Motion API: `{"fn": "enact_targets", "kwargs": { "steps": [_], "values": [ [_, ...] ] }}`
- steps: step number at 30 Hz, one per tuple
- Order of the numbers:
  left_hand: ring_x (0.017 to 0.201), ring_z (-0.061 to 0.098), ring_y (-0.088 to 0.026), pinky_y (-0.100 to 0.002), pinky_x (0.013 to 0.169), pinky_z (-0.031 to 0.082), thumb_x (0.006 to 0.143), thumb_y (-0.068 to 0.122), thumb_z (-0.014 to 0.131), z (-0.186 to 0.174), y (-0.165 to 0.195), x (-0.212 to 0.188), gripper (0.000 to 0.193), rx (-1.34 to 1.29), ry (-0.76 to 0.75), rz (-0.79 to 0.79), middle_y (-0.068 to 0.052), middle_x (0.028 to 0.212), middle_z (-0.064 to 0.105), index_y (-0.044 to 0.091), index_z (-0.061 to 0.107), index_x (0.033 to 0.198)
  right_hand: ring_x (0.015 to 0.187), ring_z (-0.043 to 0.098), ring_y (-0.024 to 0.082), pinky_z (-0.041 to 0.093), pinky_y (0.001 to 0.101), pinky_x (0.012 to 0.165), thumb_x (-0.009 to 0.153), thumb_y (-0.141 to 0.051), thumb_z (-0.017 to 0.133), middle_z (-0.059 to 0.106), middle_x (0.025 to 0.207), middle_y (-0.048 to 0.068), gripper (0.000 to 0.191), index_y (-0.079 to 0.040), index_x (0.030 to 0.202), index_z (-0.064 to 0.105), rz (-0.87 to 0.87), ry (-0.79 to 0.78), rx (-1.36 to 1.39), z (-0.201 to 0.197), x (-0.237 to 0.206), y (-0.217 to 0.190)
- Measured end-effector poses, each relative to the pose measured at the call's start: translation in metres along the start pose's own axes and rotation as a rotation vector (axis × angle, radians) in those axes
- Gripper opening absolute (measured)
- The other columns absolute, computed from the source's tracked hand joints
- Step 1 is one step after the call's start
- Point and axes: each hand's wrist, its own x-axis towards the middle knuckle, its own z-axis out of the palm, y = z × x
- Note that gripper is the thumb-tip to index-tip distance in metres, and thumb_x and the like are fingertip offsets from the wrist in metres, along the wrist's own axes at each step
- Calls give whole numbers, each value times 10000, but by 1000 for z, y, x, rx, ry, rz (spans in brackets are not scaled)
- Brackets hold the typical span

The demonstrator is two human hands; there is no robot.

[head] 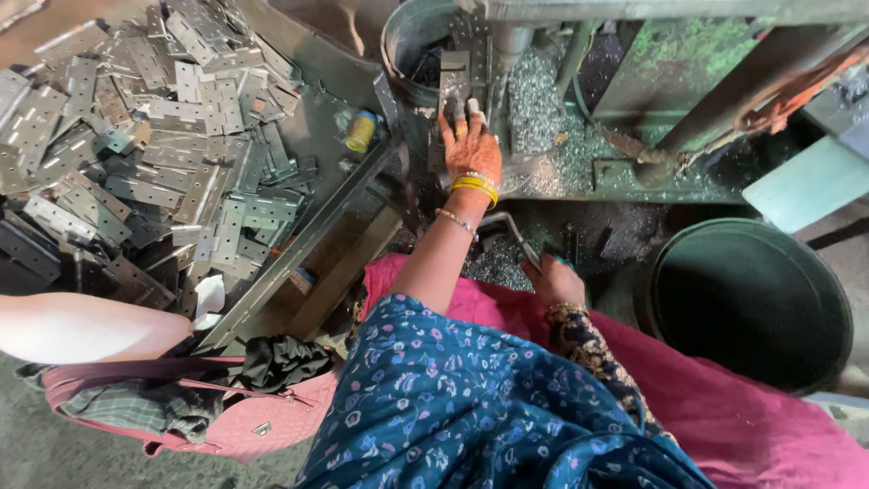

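Observation:
My left hand [471,145], with yellow bangles at the wrist, reaches forward and presses a flat metal hinge plate [455,80] against the machine's work area, fingers spread on it. Close to my lap, my right hand [554,279] is wrapped around a bent metal lever handle [511,231]. Fine metal shavings [543,118] cover the machine bed to the right of the left hand. A round metal container [412,45] stands just behind the hinge plate.
A big heap of grey hinge plates [154,145] fills a tray at the left, with a small yellow-and-blue can [360,130] by its edge. A dark round drum [751,303] stands at the right. A pink bag [226,417] and another person's limb [81,326] lie lower left.

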Motion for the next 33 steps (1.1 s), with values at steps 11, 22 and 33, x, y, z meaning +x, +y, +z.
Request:
{"fn": "enact_targets", "kwargs": {
  "steps": [11,22,33],
  "values": [
    [1480,273,-372,-627,1191,56,928,263,465,8,-4,25,437,76,-72,28,-106,1555,457,88,704,1249,965,717,409,562,539,821,879,-684,621,746,988,213,604,-104,1008,728,59,-66,-159,-31,19,-17],
    [1528,265,-349,-632,1244,40,994,245,456,0,-1,16,456,133,-172,30,-103,1588,449,51,654,1357,938,709,434,550,553,797,894,-678,613,743,963,219,600,-94,1004,696,72,-34,-166,-20,22,-5],
    [1534,221,-353,-648,1230,19,995,246,409,1,0,33,467,83,-266,7,-99,1624,366,87,605,1388,965,707,439,550,556,826,914,-634,614,739,997,225,562,-97,1021,737,39,-87,-205,-31,32,-9]
  ]
}}
